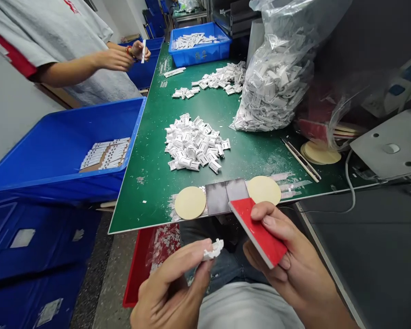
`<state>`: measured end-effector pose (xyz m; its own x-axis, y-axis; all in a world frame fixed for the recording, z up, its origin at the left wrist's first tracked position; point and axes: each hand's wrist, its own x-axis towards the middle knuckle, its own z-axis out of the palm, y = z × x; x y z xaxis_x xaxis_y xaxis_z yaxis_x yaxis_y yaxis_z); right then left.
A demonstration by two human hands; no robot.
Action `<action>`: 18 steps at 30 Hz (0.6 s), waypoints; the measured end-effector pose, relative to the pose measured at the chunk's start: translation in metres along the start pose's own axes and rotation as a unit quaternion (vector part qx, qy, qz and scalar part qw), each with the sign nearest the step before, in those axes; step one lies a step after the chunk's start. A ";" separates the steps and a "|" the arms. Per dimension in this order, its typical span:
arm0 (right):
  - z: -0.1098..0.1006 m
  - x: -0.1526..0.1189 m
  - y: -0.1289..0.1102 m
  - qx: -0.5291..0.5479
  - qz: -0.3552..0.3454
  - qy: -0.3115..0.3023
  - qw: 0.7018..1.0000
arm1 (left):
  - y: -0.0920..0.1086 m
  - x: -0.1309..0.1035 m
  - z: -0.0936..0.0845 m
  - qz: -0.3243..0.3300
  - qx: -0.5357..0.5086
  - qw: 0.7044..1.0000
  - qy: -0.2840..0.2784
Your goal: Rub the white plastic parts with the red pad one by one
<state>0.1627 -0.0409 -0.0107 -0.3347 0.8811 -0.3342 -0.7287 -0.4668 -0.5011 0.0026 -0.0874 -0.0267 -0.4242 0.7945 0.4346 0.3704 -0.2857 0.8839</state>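
Note:
Between thumb and fingers, my left hand (174,283) pinches a small white plastic part (214,250) in front of my lap. To its right, my right hand (287,256) is closed on a flat red block (258,230) with a pale edge, held tilted. Beyond both hands, at the table's near edge, lie two dark abrasive sheets (226,196) between a round yellowish disc (190,203) on the left and another disc (264,189) on the right. A pile of white plastic parts (195,144) sits farther back on the green table (144,183).
A clear bag of white parts (274,87) stands at the back right, near a blue bin (202,55). At left are a large blue crate (55,137) and another person's hands (123,57). Below the table sits a red bin (133,278).

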 end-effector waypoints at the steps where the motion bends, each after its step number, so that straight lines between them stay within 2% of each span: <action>1: 0.000 -0.001 0.001 0.007 -0.006 -0.012 1.000 | 0.000 0.000 -0.001 0.001 0.002 1.000 -0.007; 5: -0.001 -0.004 0.001 -0.033 0.003 -0.144 0.989 | -0.002 0.001 -0.002 0.007 -0.017 1.000 -0.023; 7: -0.001 -0.003 -0.002 -0.112 0.001 -0.189 0.976 | -0.003 0.001 -0.001 0.009 -0.035 0.999 -0.034; 8: -0.001 0.000 -0.003 -0.171 -0.025 -0.171 0.970 | -0.003 0.001 -0.001 0.006 -0.041 0.998 -0.039; 10: 0.000 0.005 -0.008 -0.277 -0.106 -0.063 0.953 | -0.003 0.000 -0.002 0.000 -0.052 0.997 -0.048; 11: 0.000 0.008 -0.010 -0.302 -0.124 -0.019 0.945 | -0.003 0.000 -0.003 -0.002 -0.054 0.997 -0.050; 12: 0.000 0.011 -0.012 -0.302 -0.115 -0.008 0.946 | -0.003 -0.001 -0.004 -0.003 -0.055 0.997 -0.053; 15: 0.001 0.014 -0.015 -0.281 -0.024 -0.092 0.955 | -0.004 -0.001 -0.005 -0.005 -0.058 0.996 -0.061; 16: 0.001 0.014 -0.014 -0.290 -0.037 -0.071 0.954 | -0.005 -0.002 -0.005 -0.007 -0.058 0.997 -0.059; 18: 0.003 0.014 -0.012 -0.303 -0.104 0.016 0.947 | -0.006 -0.002 -0.004 -0.008 -0.051 0.998 -0.044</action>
<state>0.1654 -0.0222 -0.0073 -0.1951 0.9608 -0.1969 -0.2973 -0.2493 -0.9217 -0.0019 -0.0897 -0.0325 -0.3534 0.8424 0.4067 0.2764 -0.3213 0.9057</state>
